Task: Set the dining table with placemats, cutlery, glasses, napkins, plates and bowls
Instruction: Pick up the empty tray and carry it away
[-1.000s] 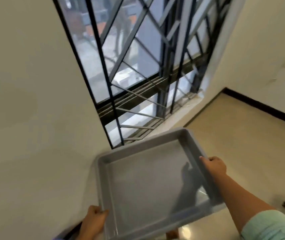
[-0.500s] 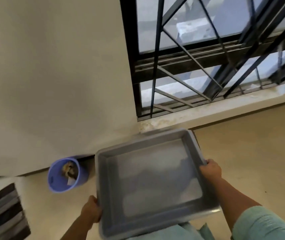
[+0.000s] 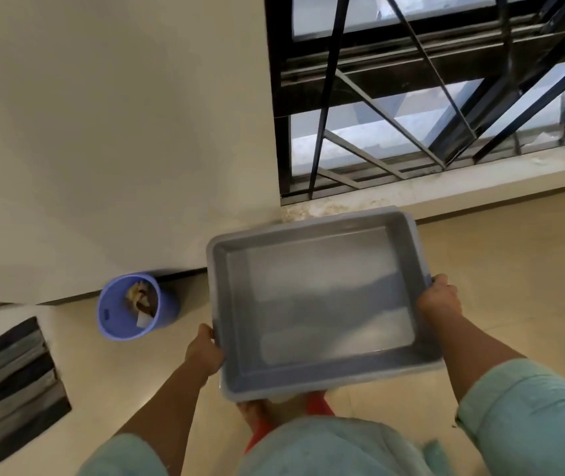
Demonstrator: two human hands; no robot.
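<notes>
Both hands, the left hand [image 3: 204, 352] and right hand [image 3: 438, 298], grip an empty gray tray [image 3: 312, 304] between them, with no table in sight, so setting it looks not yet begun.

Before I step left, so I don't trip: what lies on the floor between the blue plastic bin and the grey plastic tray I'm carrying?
In the head view, only bare beige floor separates the blue plastic bin from the grey plastic tray.

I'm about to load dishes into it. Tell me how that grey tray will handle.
The grey tray looks stiff, holding flat between the left hand and right hand. Empty, so probably light. Its glossy base may let dishes slide.
</notes>
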